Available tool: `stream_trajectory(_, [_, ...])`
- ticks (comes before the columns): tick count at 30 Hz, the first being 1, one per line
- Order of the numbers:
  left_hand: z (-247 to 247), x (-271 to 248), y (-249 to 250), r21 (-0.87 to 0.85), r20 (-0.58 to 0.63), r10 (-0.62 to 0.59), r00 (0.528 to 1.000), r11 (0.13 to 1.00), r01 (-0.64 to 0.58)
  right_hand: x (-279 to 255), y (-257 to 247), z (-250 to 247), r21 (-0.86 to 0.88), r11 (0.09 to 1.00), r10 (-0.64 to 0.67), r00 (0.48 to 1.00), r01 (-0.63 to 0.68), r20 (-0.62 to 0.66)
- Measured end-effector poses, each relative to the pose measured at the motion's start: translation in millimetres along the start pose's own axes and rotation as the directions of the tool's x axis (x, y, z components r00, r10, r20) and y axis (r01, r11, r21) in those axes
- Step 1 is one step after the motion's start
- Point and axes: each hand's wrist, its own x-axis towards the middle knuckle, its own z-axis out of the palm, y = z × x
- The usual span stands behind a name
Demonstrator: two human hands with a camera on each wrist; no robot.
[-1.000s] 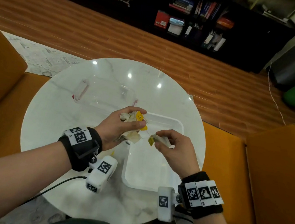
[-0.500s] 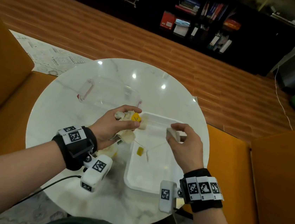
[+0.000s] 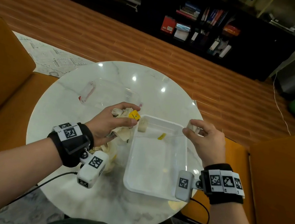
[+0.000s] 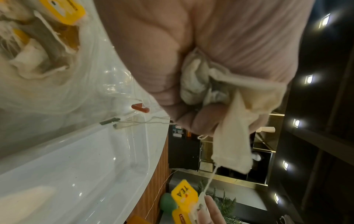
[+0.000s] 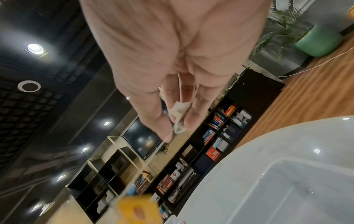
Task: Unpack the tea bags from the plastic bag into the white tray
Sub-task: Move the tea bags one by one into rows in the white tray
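Observation:
My left hand (image 3: 132, 118) grips a crumpled bunch of tea bags (image 3: 122, 112) with a yellow tag (image 3: 134, 115), just left of the white tray's (image 3: 153, 184) far corner. One tea bag (image 3: 142, 125) hangs from the bunch over the tray's rim. My right hand (image 3: 190, 127) pinches a single tea bag (image 3: 192, 127) above the tray's far right corner. Its string runs left towards the bunch, with a yellow tag (image 3: 161, 136) on it above the tray. The plastic bag (image 3: 109, 153) lies under my left wrist with tea bags inside (image 4: 38, 53). The right wrist view shows the pinched bag (image 5: 179, 116).
A clear plastic box (image 3: 108, 94) with red clips lies on the round marble table (image 3: 61, 105) behind my left hand. Orange seats (image 3: 279, 173) ring the table. A black cable (image 3: 42, 184) hangs from my left wrist camera over the table's near edge.
My right hand has moved right and away from the left one with its tea bag, drawing the string out straight. The yellow tag has risen. My left hand keeps its bunch.

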Motion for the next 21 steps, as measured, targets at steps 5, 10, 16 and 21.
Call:
stream_trajectory(5, [-1.9, 0.7, -1.1, -0.009, -0.024, 0.007, 1.0, 1.0, -0.007, -4.1, -3.0, -0.3, -0.039, 0.996, -0.076, 0.991, 0.08, 0.109])
stream_trajectory(10, [-2.2, 0.2, -2.9, -0.006, -0.044, 0.011, 0.999, 1.0, -0.011, -7.2, 1.7, 4.7, -0.002, 0.996, -0.088, 0.988, 0.089, 0.127])
stream_trajectory(16, [-1.2, -0.2, -1.6, -0.011, -0.038, 0.01, 0.999, 1.0, -0.01, -7.1, 10.2, 12.8, -0.199, 0.961, -0.158, 0.971, 0.193, 0.18])
stream_trajectory(21, [-1.4, -2.1, 2.7, -0.03, -0.044, 0.013, 0.999, 0.999, -0.014, -4.1, 5.7, 18.9, -0.244, 0.94, -0.194, 0.962, 0.238, 0.193])
